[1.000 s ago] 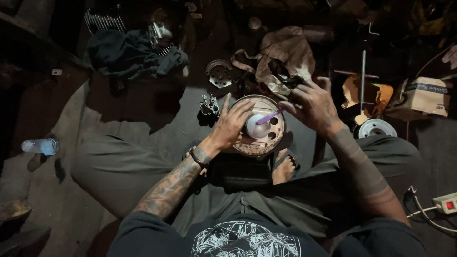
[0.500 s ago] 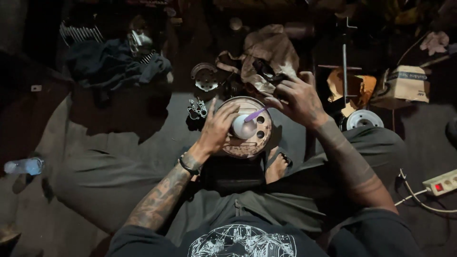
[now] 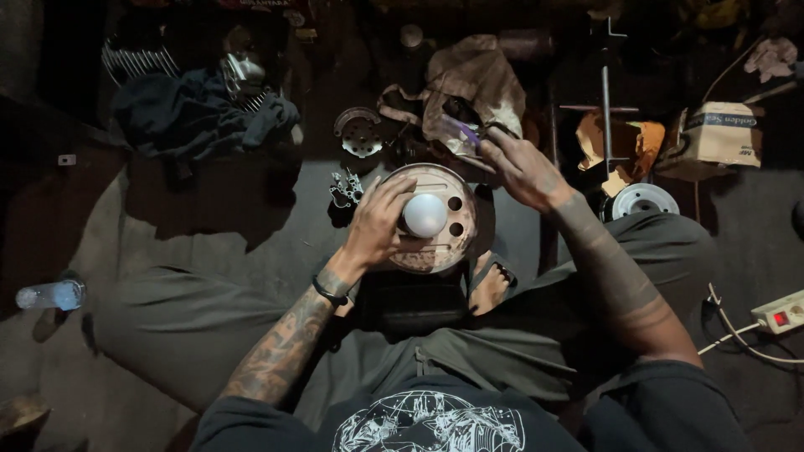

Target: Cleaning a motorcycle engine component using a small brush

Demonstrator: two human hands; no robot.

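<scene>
A round rusty metal plate with holes rests in front of my crossed legs, and a white round cup-like thing sits at its centre. My left hand grips the plate's left edge, fingers against the white thing. Above and to the right of the plate, my right hand pinches a thin purple stick-like tool, whose tip points toward a brown rag. What kind of tool it is cannot be told.
Small metal parts and a toothed disc lie left of the plate. A silver pulley, a cardboard box and a power strip are at the right. Blue cloth and a water bottle are at the left.
My right hand has lifted the purple tool off the white thing and moved it up and right toward the rag. The left hand keeps its hold on the plate.
</scene>
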